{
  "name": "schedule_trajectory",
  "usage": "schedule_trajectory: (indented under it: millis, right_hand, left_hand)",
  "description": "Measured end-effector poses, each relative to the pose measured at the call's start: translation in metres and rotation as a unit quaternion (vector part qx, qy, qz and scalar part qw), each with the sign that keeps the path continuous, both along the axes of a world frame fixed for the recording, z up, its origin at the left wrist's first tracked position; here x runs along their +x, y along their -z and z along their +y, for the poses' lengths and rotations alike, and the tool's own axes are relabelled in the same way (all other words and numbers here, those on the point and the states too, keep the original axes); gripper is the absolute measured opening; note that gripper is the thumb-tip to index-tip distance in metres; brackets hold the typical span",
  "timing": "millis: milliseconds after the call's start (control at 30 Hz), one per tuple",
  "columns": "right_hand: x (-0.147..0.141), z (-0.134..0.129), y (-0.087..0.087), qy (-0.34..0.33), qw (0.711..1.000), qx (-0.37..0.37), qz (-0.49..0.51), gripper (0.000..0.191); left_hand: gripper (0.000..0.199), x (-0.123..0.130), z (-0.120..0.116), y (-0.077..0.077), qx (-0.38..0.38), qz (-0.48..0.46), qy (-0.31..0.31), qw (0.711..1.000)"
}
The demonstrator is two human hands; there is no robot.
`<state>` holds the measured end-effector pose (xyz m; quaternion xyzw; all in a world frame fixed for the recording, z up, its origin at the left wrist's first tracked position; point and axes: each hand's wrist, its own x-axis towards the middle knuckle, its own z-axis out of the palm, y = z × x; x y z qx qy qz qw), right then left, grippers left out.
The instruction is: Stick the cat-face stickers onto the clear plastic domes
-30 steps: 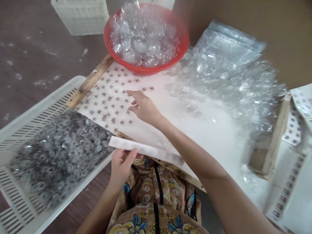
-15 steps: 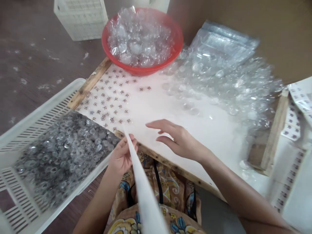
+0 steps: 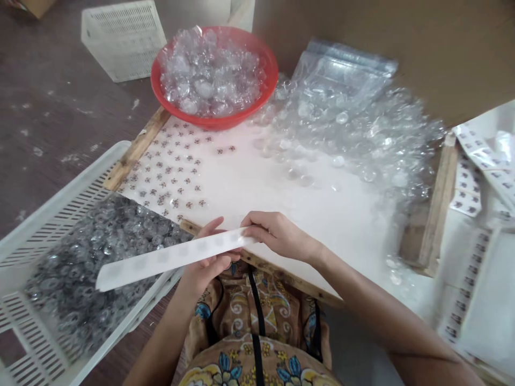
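A long white paper strip [image 3: 173, 257], with faint dark marks showing through, lies across both hands near the wooden front edge. My right hand [image 3: 273, 233] pinches its right end between thumb and fingers. Under and behind the strip is my left hand [image 3: 211, 262], its fingers apart and partly hidden by the paper; the strip rests against it. Small clear pieces with dark printed motifs [image 3: 164, 177] are spread over the left part of the white tabletop [image 3: 249, 182].
A red bowl [image 3: 217, 124] of clear pieces stands at the back. Loose clear pieces [image 3: 362, 128] and a plastic bag [image 3: 341, 67] lie back right. A white crate [image 3: 64, 198] is at left, printed strips [image 3: 469, 279] at right. Wooden rails [image 3: 438, 203] border the tabletop.
The strip has swung from pointing down toward the body to lying leftward across my left hand. My right hand has moved left and closed on its end. My left hand's fingers have spread.
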<state>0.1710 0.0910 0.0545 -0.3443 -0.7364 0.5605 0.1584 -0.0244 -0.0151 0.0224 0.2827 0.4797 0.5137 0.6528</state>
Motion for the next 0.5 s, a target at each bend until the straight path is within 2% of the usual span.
schedule_trajectory:
  millis: [100, 167, 267, 333, 500]
  right_hand:
    - [-0.002, -0.004, 0.001, 0.025, 0.999, 0.013, -0.023, 0.013]
    - [-0.003, -0.004, 0.003, 0.051, 0.998, 0.032, -0.016, 0.011]
    - [-0.002, -0.004, 0.005, 0.075, 0.995, 0.061, -0.001, 0.004]
    - [0.000, -0.005, 0.004, 0.088, 0.993, 0.074, -0.002, 0.008]
    - [0.008, -0.013, 0.007, 0.104, 0.986, 0.125, -0.037, 0.008]
  left_hand:
    - [0.043, 0.004, 0.004, -0.002, -0.013, 0.061, -0.086, 0.994]
    - [0.036, 0.010, 0.005, -0.002, -0.041, 0.094, -0.118, 0.988]
    - [0.036, 0.015, 0.005, -0.001, -0.050, 0.137, -0.088, 0.985]
    - [0.035, 0.016, 0.004, 0.000, -0.051, 0.153, -0.079, 0.984]
    - [0.037, 0.016, 0.012, 0.014, -0.063, 0.169, -0.041, 0.983]
